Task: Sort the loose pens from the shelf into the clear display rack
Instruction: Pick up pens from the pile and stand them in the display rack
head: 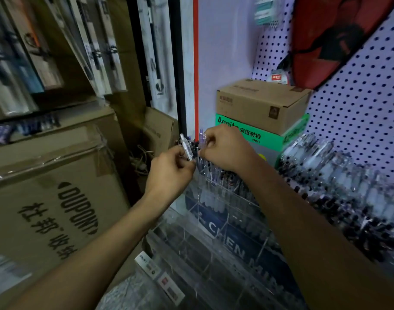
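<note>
My left hand (171, 168) grips a small bunch of clear pens (186, 147) that stick up from its fingers. Just to the right, my right hand (225, 151) pinches one clear pen with a purple top (202, 137) and holds it upright over the back left corner of the clear display rack (214, 231). The rack is a stepped acrylic stand with several compartments; its top row holds several pens (216, 175). Both hands are close together above that top row.
A long row of pens (339, 182) fills the shelf to the right, below a dotted pegboard (361, 97). A brown carton on a green box (263, 121) stands behind the rack. Large cardboard boxes (57, 198) are stacked at the left.
</note>
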`<action>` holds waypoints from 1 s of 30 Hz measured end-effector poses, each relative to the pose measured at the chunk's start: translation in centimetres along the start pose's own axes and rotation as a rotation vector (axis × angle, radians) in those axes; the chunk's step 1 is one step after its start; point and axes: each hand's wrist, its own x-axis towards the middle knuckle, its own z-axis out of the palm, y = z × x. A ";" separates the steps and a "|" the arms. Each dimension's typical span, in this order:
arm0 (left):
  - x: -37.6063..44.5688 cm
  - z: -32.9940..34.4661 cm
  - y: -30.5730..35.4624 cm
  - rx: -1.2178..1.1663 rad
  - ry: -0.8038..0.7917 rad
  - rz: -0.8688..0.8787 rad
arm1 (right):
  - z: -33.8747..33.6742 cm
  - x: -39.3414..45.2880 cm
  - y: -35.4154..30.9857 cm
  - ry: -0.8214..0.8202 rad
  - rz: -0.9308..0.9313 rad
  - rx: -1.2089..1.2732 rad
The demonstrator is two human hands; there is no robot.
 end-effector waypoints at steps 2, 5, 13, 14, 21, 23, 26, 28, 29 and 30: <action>0.2 -0.3 0.3 -0.010 -0.005 -0.008 | 0.0 0.2 0.2 -0.019 0.015 0.029; 1.0 -1.3 1.2 -0.049 0.044 0.046 | -0.6 0.5 0.2 -0.005 0.021 0.138; 1.9 -0.8 1.1 -0.041 0.082 0.220 | -0.9 0.4 1.0 0.083 -0.036 0.145; 1.8 -0.8 0.9 -0.027 0.086 0.241 | -0.8 0.5 1.1 0.074 -0.037 0.129; 0.9 0.1 0.7 0.019 0.027 0.221 | 0.0 0.7 1.3 0.041 0.040 0.068; 0.8 0.2 0.8 0.048 0.027 0.226 | -0.2 0.5 1.1 0.024 0.075 0.063; 0.6 0.0 0.4 0.021 0.051 0.198 | -0.3 0.3 0.8 0.012 0.120 0.049; 0.0 -0.1 0.0 0.055 0.065 0.203 | -0.3 0.3 0.6 0.012 0.134 0.033; -0.2 -0.1 0.0 0.072 0.066 0.197 | -0.4 0.4 0.5 0.006 0.145 0.037; -0.3 -0.1 -0.1 0.076 0.064 0.174 | -0.3 0.4 0.5 -0.004 0.156 0.048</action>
